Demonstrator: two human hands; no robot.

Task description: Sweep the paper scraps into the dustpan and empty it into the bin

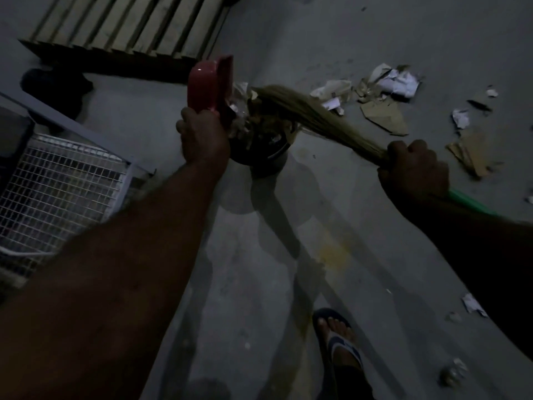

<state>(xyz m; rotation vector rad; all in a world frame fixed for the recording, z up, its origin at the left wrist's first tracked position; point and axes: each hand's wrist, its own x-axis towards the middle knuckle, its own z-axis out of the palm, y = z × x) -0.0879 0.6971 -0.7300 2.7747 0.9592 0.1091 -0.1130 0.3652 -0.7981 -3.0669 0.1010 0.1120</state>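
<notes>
My left hand [202, 137] grips the handle of a red dustpan [207, 85], tipped up on edge over a dark round bin [268, 157]. Paper scraps show between the pan's mouth and the bin's top. My right hand [412, 166] grips a straw broom [311, 111] near where the bristles meet its green handle; the bristle tips reach over the bin to the pan's mouth. More paper and cardboard scraps [386, 90] lie on the grey floor to the right of the bin.
A white wire-mesh rack [57, 183] stands at the left, a slatted wooden frame [129, 27] at the back. Loose scraps [473, 304] lie at the lower right. My foot in a sandal [340, 342] is at the bottom. The room is dim.
</notes>
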